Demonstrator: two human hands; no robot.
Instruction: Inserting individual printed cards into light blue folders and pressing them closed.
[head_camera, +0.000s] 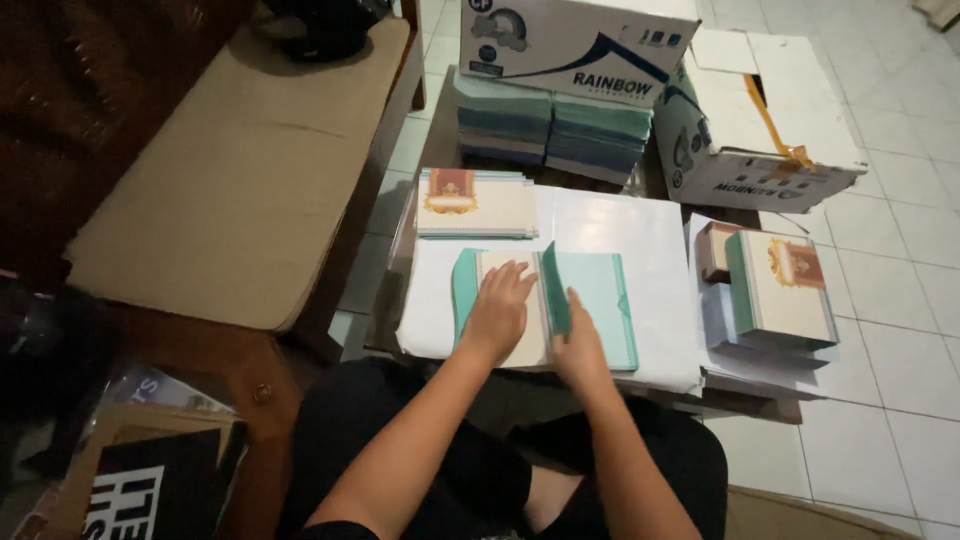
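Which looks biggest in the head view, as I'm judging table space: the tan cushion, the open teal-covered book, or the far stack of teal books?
1. tan cushion, clearly largest.
2. open teal-covered book under both hands.
3. stack of teal books; it sits farther away, so ranks 2 and 3 are unsure.

Pretty sure anyone can tell I'm at home here, living room turned packing spot. I'm sitting on the white tiled floor (880, 400) at a low worktop (610, 225), with a wooden couch and its beige cushion (250, 170) right beside me. Printed cardboard boxes (575, 45) and stacks of teal booklets (550, 130) are piled around like a small home business.
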